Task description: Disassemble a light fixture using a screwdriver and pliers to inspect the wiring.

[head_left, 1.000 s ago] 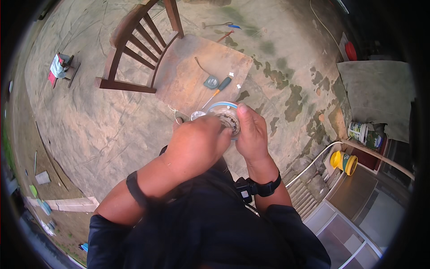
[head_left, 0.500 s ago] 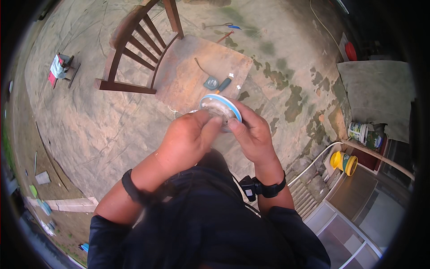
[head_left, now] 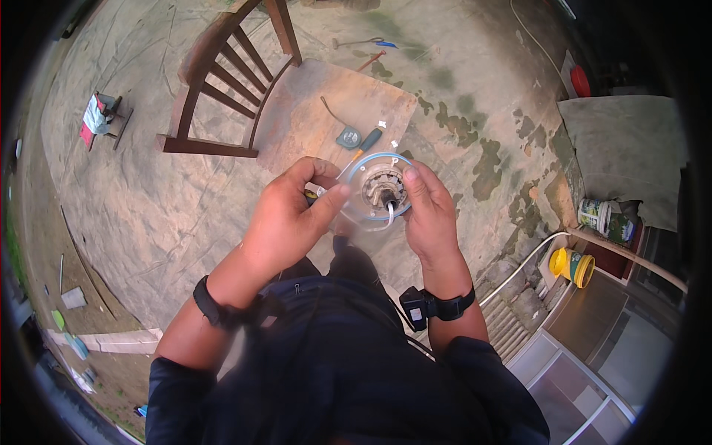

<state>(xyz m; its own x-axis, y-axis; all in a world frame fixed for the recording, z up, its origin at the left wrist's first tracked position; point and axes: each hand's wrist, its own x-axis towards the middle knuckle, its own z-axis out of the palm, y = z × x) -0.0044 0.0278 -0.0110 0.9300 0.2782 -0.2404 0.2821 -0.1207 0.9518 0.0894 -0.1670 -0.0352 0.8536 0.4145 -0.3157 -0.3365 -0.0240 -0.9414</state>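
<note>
A round, clear-rimmed fitting with a blue ring and a metal core (head_left: 382, 189) is held in the air at chest height, above a worn wooden board (head_left: 326, 119) lying on the concrete floor (head_left: 148, 208). A short white wire (head_left: 389, 215) hangs from its centre. The right hand (head_left: 426, 211) grips the fitting's right edge, thumb pressed over the rim. The left hand (head_left: 293, 219) is curled closed, thumb and fingers pinching near the fitting's left edge; what it pinches cannot be made out. A screwdriver with an orange and blue handle (head_left: 363, 144) and a small tape measure (head_left: 348, 137) lie on the board below, beside a wooden chair (head_left: 222, 96). With only fingertip holds, the fitting could likely slip and crack on the hard floor, or the loose wire could snag and pull free.
</note>
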